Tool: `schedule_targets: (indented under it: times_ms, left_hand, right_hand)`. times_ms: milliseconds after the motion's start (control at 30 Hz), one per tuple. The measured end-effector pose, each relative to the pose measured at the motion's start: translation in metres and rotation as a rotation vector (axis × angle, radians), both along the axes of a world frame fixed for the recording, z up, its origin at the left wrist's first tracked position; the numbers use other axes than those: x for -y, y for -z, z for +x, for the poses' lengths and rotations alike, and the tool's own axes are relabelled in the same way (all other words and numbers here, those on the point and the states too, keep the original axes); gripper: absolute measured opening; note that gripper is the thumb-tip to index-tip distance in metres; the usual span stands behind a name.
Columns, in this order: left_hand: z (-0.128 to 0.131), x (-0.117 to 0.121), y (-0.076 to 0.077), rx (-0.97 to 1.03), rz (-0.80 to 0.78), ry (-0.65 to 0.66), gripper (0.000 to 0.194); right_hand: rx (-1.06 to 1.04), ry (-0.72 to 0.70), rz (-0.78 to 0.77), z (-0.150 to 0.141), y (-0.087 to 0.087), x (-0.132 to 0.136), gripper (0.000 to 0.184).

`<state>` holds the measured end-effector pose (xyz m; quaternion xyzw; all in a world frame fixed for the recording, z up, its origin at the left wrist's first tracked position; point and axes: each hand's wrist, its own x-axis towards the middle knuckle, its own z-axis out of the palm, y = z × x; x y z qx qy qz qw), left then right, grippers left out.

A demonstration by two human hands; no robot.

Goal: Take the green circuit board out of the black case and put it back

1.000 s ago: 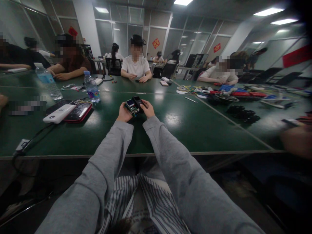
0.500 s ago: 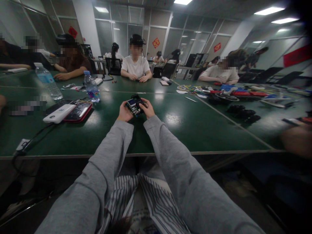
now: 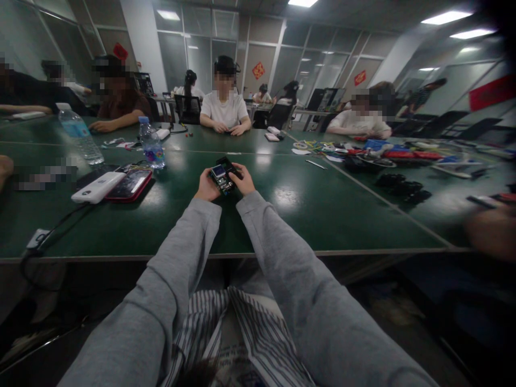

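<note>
Between my hands, above the green table (image 3: 306,226), is a small circuit board (image 3: 222,183) with a little screen on its upper left part. A black part (image 3: 226,165) sits along its far and right side; whether it is a case or a module I cannot tell. My left hand (image 3: 206,186) is closed around the board's left edge. From the right, my right hand (image 3: 244,180) grips the black part, with the thumb lying over its top. The fingers beneath the board are hidden.
Left of my hands lie a white power bank (image 3: 99,188) with a cable and a red-cased phone (image 3: 131,185). Two water bottles (image 3: 152,144) (image 3: 83,134) stand behind them. Tangled wires and bags (image 3: 387,150) cover the right side, near a pen (image 3: 316,164). Several people sit around.
The circuit board and black part have turned slightly in my hands. My right hand has shifted a little to the left; my left hand holds its place.
</note>
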<state>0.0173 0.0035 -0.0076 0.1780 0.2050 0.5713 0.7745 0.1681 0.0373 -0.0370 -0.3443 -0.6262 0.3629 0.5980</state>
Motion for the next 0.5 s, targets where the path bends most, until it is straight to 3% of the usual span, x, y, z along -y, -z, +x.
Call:
schedule_targets:
  times_ms: [500]
  left_hand:
    - [-0.0019, 0.0021, -0.0005, 0.102, 0.063, -0.047, 0.030]
  right_hand:
    - [-0.003, 0.002, -0.036, -0.0021, -0.0084, 0.0064, 0.082]
